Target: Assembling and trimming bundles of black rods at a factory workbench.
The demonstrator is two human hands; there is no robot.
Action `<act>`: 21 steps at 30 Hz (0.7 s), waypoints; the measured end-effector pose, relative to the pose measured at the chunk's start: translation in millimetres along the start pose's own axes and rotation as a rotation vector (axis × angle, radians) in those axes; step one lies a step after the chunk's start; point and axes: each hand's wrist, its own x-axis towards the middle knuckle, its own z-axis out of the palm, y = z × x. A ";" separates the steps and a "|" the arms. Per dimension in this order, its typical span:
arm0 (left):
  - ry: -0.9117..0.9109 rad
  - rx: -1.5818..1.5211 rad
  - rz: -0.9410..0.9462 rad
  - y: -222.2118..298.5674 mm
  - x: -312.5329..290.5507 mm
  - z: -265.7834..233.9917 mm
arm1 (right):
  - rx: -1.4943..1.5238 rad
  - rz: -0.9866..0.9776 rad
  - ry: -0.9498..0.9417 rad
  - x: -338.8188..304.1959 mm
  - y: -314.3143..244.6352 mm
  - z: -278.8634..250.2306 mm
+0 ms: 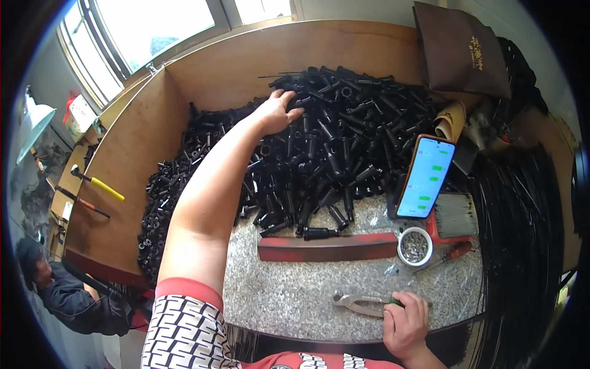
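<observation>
My left hand [276, 112] reaches far across the bench and rests on top of a large heap of black plastic tube-shaped parts [326, 141], fingers curled over some of them. Whether it grips one is hidden. My right hand [405, 323] sits at the near edge, closed around the green handles of metal pliers [359, 301], whose jaws point left on the speckled stone surface [289, 295].
A red metal bar [326, 248] lies across the bench below the heap. A small white cup of tiny metal pieces [415, 246] stands beside a propped lit phone [425, 177]. Black thin rods [522, 246] bundle at right. A yellow-handled hammer [98, 182] lies left. Another person [55, 289] sits lower left.
</observation>
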 end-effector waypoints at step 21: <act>0.119 0.334 0.825 88.4 -184.9 32.3 | 0.023 -0.059 0.118 -7.2 -2.2 1.3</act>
